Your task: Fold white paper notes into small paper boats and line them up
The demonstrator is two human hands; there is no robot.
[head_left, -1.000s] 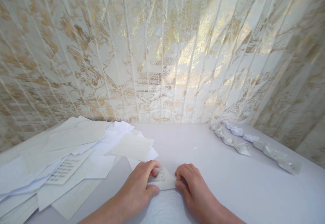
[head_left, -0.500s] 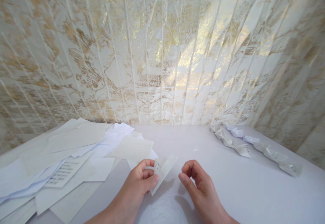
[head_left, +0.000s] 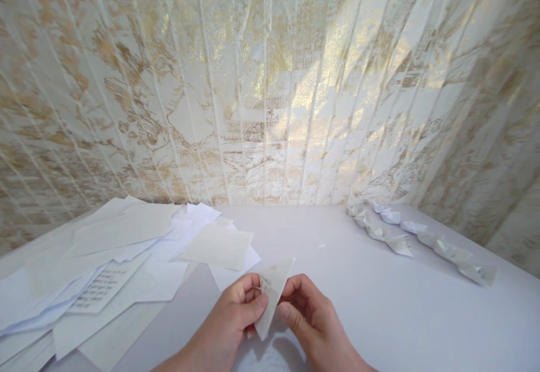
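Note:
A small folded piece of paper (head_left: 275, 290), greyish white with some print on its left part, is held upright and tilted over the table. My left hand (head_left: 242, 304) pinches its left side, thumb in front and fingers behind. At its right edge is my right hand (head_left: 310, 316), fingers curled; the index fingertip goes behind the paper and the thumb tip lies at the edge. How firmly the right hand grips is partly hidden. The shadow of the hands falls on the table below.
Loose paper sheets (head_left: 122, 228) lie in a spread pile at the left, one printed sheet (head_left: 99, 287) among them. Folded paper boats (head_left: 399, 244) stand in two rows at the far right. A tiny paper scrap (head_left: 322, 246) lies mid-table, before a patterned curtain (head_left: 270, 90).
My right hand has moved left to the folded paper's right edge. The paper has turned steeper in my left hand. The whole view has shifted slightly.

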